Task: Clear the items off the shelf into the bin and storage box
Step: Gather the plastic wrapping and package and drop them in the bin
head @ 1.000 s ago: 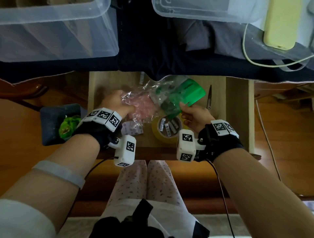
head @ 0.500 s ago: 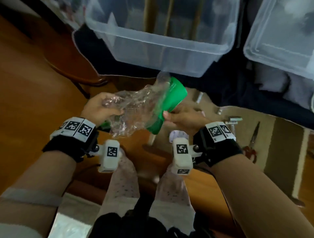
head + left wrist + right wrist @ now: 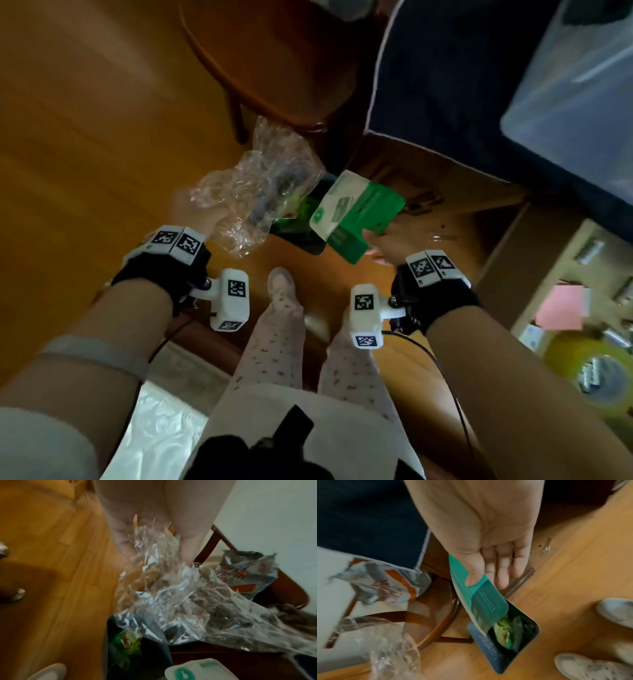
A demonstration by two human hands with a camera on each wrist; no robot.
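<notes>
the left hand has its grip bunched on the crumpled clear wrapper, and the right hand pinches the green card pack by one edge; both hang over the dark bin on the floor, the wrapper toward its 10 o'clock side. to do this well, i'd bring each item squarely over the opening and lower it before letting go, since the light wrapper could drift past the rim.

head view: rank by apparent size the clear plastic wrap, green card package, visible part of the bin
1. clear plastic wrap, in left hand
2. green card package, in right hand
3. bin, mostly hidden behind both
</notes>
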